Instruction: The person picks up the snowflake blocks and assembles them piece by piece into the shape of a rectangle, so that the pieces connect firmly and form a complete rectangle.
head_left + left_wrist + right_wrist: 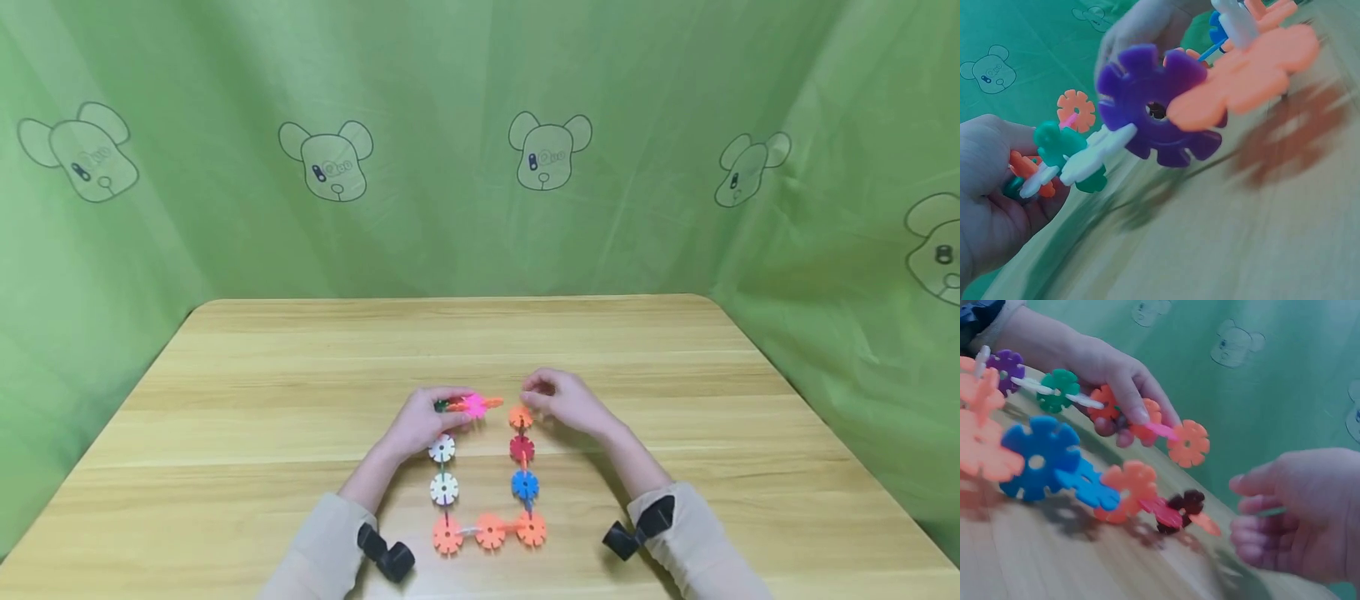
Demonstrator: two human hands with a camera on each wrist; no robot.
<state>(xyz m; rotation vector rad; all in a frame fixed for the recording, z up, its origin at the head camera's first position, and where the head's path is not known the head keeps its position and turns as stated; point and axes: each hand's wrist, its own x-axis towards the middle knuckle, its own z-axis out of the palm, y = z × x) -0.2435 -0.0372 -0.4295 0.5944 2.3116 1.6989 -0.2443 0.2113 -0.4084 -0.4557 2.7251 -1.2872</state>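
Note:
A chain of slotted plastic snowflake discs forms a nearly closed rectangle on the table. My left hand grips its far-left corner, thumb and fingers around orange discs. Past those fingers stick out a pink disc and an orange end disc. On the right side, the chain ends in a dark brown disc and an orange disc. My right hand hovers just beside that end, fingers loosely bent, holding nothing. A gap separates the two chain ends.
White discs run down the left side, a blue disc and a red disc down the right. Orange discs line the near side. The wooden table meets a green curtain behind.

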